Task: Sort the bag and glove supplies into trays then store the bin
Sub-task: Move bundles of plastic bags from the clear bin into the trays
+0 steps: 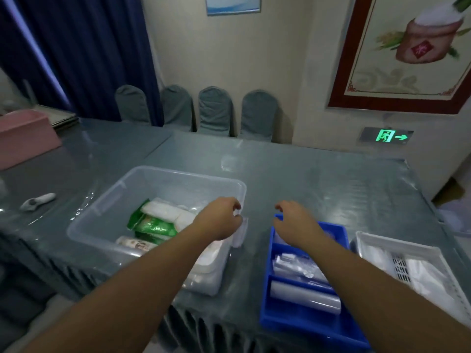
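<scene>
A clear plastic bin [127, 189] stands at the table's middle. It holds green packets [153, 226], white packs [165, 211] and a printed roll [135, 244]. My left hand [219, 217] hovers over the bin's right rim, fingers curled and apart, with nothing visible in it. To the right lies a blue divided tray [305, 319] with clear plastic bags [298, 268] and a clear roll [305, 295]. My right hand [293, 222] is over the tray's far end, loosely curled and holding nothing. A white slotted tray [369, 240] at the far right holds white gloves or bags [423, 276].
A pink box [25, 136] sits at the back left of the grey plastic-covered table [318, 179]. A small grey tool [38, 201] lies left of the bin. Several covered chairs [216, 110] line the wall behind. The table's front edge runs just below the trays.
</scene>
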Available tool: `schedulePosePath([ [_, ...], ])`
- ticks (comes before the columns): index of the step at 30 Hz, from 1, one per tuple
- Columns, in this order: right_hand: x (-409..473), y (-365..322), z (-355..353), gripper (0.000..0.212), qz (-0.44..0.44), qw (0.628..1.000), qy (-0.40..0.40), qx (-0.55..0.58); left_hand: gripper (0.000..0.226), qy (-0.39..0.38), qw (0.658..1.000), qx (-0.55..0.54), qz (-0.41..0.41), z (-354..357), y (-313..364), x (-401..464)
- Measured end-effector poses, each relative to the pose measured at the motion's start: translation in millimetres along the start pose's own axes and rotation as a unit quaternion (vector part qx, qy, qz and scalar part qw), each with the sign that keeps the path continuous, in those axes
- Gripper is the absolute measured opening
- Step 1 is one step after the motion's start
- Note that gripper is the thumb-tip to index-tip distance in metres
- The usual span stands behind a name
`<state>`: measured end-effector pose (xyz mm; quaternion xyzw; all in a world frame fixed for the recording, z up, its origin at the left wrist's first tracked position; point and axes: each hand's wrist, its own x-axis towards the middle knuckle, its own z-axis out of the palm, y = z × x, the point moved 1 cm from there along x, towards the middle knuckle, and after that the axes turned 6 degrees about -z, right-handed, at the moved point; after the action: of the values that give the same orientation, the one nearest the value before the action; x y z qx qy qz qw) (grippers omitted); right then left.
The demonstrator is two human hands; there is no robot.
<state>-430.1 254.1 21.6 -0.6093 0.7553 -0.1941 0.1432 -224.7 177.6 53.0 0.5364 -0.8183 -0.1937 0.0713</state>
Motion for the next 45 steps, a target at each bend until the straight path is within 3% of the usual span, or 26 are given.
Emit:
schedulePosePath([
  [12,45,-155,50,0.05,-0.109,0.992,-0.061,-0.034,0.047,0.005,0.993,0.019,-0.119,-64,-153,-21],
  [16,70,-174,76,0.051,-0.126,0.985,-0.103,-0.051,0.048,-0.018,0.988,-0.002,-0.153,-65,-182,-9],
  [26,157,-178,144,0.05,-0.13,0.97,-0.195,-0.065,0.05,-0.073,0.973,0.074,-0.207,-58,-236,51],
  [36,199,-174,200,0.049,-0.107,0.961,-0.247,-0.071,0.044,-0.135,0.96,0.139,-0.202,-36,-277,101],
  [45,208,-201,253,0.048,-0.066,0.97,-0.22,-0.074,0.041,-0.166,0.965,0.153,-0.134,-30,-312,146],
])
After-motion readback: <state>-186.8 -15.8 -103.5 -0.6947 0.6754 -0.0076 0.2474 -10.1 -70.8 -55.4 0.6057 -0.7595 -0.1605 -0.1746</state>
